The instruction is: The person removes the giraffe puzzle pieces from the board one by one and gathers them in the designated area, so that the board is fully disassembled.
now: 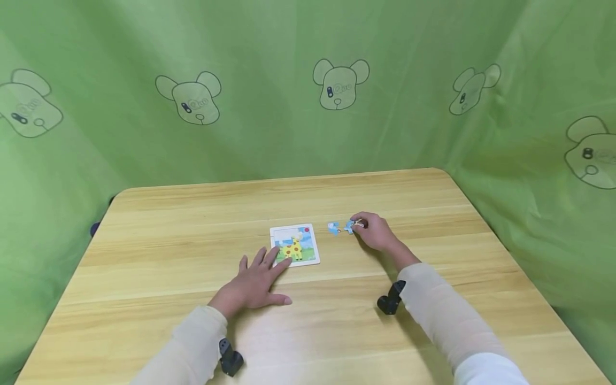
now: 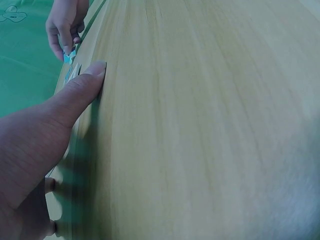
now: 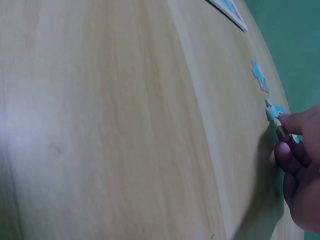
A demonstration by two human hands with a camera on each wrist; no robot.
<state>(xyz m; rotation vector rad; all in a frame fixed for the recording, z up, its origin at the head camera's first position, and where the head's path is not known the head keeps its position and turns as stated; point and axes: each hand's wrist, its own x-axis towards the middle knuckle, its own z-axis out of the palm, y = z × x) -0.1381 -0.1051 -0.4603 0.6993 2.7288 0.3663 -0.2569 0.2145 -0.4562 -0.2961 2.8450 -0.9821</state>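
A white-framed jigsaw puzzle board (image 1: 316, 250) with a yellow giraffe picture lies on the table, a pale gap along its upper left. My left hand (image 1: 255, 285) is spread at its lower left corner, fingers straight and fingertips resting on the board. To the right, my right hand (image 1: 377, 233) pinches a blue puzzle piece (image 1: 348, 228) between thumb and fingers; in the right wrist view this piece (image 3: 274, 107) is partly hidden by the fingers. A second blue-and-white puzzle piece (image 1: 333, 228) lies loose between the board and that hand.
The wooden table (image 1: 168, 235) ends in a far edge before a green curtain (image 1: 269, 139) printed with mouse-like heads. That curtain also hangs at both sides. A black wrist camera (image 1: 391, 299) sits on each forearm.
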